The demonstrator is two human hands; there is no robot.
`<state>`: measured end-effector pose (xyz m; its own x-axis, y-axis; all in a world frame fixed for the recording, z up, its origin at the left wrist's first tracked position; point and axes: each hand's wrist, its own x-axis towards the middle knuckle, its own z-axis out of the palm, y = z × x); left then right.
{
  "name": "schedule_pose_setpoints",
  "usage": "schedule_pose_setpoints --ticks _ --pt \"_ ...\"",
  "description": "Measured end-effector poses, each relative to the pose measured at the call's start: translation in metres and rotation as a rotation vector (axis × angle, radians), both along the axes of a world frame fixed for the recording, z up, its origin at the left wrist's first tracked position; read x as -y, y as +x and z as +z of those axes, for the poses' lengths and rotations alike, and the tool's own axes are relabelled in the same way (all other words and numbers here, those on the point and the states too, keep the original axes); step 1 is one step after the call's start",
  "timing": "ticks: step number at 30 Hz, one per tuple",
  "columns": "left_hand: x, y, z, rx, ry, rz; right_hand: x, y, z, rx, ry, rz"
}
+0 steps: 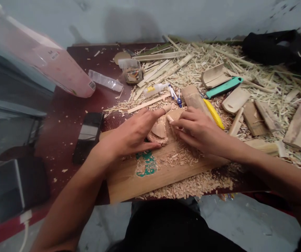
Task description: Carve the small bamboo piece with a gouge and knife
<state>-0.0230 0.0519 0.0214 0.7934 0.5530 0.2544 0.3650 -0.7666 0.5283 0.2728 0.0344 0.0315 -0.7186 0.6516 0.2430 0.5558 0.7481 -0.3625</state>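
My left hand (pixel 133 133) rests on a wooden board (pixel 129 176) and presses a small carved piece of wood (pixel 159 131) with thumb and forefinger stretched out. My right hand (pixel 196 131) is curled beside it, its fingers closed on a thin tool whose tip touches the carved piece; the tool itself is mostly hidden. Wood chips cover the board around both hands. A green mark is printed on the board near my left wrist.
A yellow-handled cutter (pixel 213 113), a teal cutter (pixel 223 87), a glue tube (pixel 155 90), bamboo slats and shavings lie behind the hands. A black phone (pixel 88 134) lies left of the board. A black bag (pixel 281 47) sits at far right.
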Motion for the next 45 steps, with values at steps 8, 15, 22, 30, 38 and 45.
schedule_pose_setpoints --ticks 8,15,22,30,38,45 --pt "-0.002 0.0 -0.005 0.02 -0.037 -0.007 -0.018 0.016 -0.002 0.038 0.044 0.101" --pt "-0.002 0.001 0.002 -0.012 -0.021 -0.029 -0.022 0.014 -0.015 0.001 0.036 0.153" --pt "0.0 0.005 -0.003 -0.035 0.03 0.006 -0.021 0.013 -0.015 0.021 0.063 0.157" --pt "0.001 0.005 -0.001 -0.08 0.037 0.024 -0.018 0.012 -0.015 0.072 0.124 0.133" --pt "0.002 0.008 -0.008 -0.006 -0.012 0.085 -0.015 0.01 -0.011 0.094 0.126 0.147" --pt "0.004 0.012 -0.009 0.006 0.005 0.073 -0.015 0.009 -0.012 0.033 0.199 0.141"
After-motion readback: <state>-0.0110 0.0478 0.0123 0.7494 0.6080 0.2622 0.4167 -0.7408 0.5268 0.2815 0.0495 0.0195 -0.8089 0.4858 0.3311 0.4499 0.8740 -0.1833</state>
